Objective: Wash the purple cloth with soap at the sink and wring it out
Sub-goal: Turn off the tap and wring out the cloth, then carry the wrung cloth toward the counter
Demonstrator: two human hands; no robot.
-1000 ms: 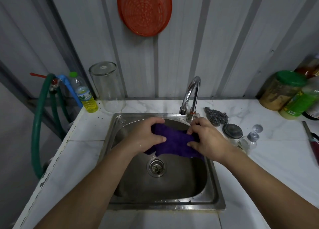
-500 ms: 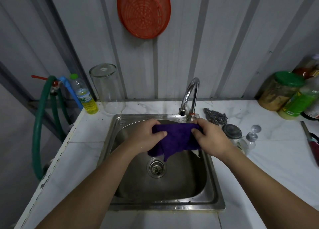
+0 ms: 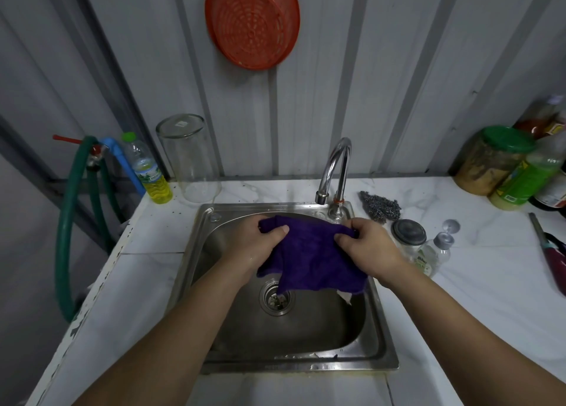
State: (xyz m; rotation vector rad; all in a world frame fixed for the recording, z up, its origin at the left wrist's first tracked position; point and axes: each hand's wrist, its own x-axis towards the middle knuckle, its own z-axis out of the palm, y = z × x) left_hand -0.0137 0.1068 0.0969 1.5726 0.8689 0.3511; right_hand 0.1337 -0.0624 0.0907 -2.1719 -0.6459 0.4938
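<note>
1. Orange plastic strainer (image 3: 252,19) hangs on the corrugated wall.
2. Clear upturned glass jar (image 3: 189,157) on the counter, back left; yellow-liquid bottle (image 3: 148,172) with a green cap just beside it.
3. Green hose (image 3: 69,221) loops at the far left.
4. Steel scourer (image 3: 380,206) right of the basin.
5. Green-lidded jar (image 3: 489,160) back right, green bottle (image 3: 528,176) touching it.

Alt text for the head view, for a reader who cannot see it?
Two bare hands, left hand and right hand, hold a purple cloth spread over a steel sink; no water visibly runs from the faucet.
</note>
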